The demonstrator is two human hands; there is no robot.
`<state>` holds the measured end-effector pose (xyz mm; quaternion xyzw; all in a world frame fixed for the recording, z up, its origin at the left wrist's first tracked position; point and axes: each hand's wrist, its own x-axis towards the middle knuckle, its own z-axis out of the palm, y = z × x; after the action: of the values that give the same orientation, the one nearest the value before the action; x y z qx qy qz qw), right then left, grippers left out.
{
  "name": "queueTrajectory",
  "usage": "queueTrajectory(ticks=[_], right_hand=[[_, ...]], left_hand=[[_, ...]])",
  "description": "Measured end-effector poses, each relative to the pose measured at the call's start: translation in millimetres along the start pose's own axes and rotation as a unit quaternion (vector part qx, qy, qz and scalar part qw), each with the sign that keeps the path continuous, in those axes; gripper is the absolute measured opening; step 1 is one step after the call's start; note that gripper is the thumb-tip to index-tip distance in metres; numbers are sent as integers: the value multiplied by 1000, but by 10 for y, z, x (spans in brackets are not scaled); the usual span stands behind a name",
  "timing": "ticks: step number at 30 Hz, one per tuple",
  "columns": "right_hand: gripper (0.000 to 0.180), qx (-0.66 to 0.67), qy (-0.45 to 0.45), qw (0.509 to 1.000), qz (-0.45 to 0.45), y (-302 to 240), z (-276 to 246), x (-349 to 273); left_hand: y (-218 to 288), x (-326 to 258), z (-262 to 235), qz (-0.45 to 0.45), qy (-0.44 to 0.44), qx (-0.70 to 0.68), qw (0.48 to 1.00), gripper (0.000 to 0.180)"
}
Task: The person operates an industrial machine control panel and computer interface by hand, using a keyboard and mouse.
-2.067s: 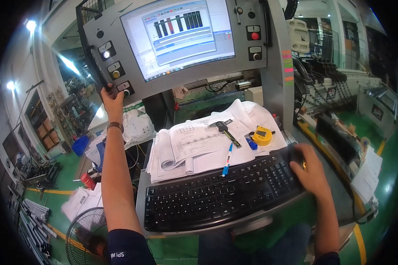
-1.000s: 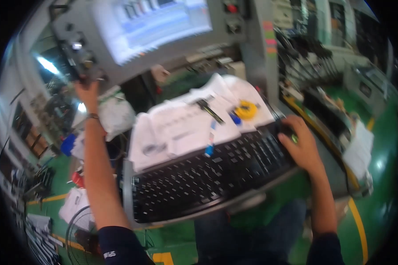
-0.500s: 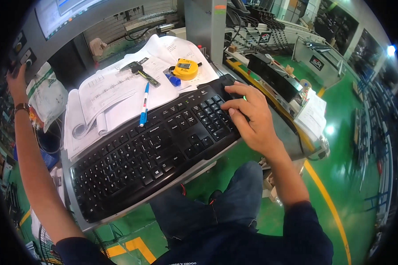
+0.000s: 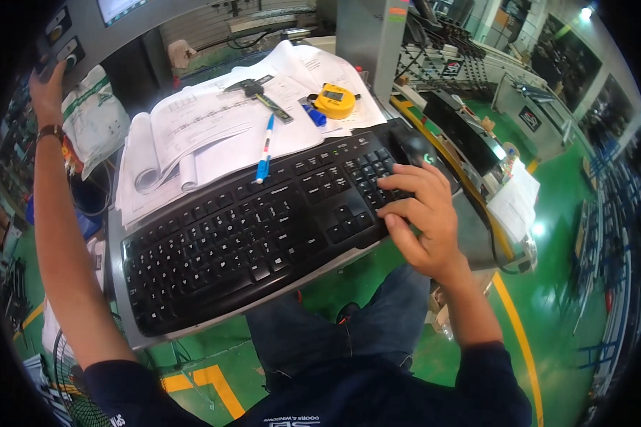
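A black keyboard [image 4: 228, 242] lies at a slant on a grey shelf [image 4: 192, 331] in front of me. Over its number pad is my right hand [image 4: 427, 220], fingers bent and apart, the fingertips at the keys on the near right side. My left hand [image 4: 48, 96] reaches far up to the left, against a grey panel with round controls. Its fingers look apart beside a round button [image 4: 70, 60], and dimness hides part of them. Behind the keyboard, a blue and white pen [image 4: 266, 151] lies on open printed sheets [image 4: 199, 135].
On the papers lie a black caliper-like tool [image 4: 260, 96], a yellow tape measure [image 4: 335, 101] and a blue cap-like piece [image 4: 313, 115]. A white bag [image 4: 96, 117] hangs below the panel. A screen [image 4: 121, 8] shows at top left. A grey post [image 4: 369, 50] stands behind the papers.
The view has shifted, so the keyboard and papers appear farther right and higher. My right hand has come nearer to me along the number pad. My left hand stays at the panel.
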<state>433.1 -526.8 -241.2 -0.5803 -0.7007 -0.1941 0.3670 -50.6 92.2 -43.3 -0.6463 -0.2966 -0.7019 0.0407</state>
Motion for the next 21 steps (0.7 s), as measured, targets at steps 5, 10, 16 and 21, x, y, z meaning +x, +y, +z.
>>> queueTrajectory(ticks=[5,10,16,21], right_hand=[[9,9,21,1000,-2,-85,49,114],[11,71,-15,997,-32,-431,276,364],[17,78,-35,995,-58,-475,238,377],[15,4,19,1000,-20,-117,13,408]], left_hand=[[392,-276,160,-18,36,-54,998,65],[518,-511,131,0,13,-139,990,61],[880,-624,156,-55,-18,-162,985,62],[1057,-590,4,-63,7,-158,985,60]])
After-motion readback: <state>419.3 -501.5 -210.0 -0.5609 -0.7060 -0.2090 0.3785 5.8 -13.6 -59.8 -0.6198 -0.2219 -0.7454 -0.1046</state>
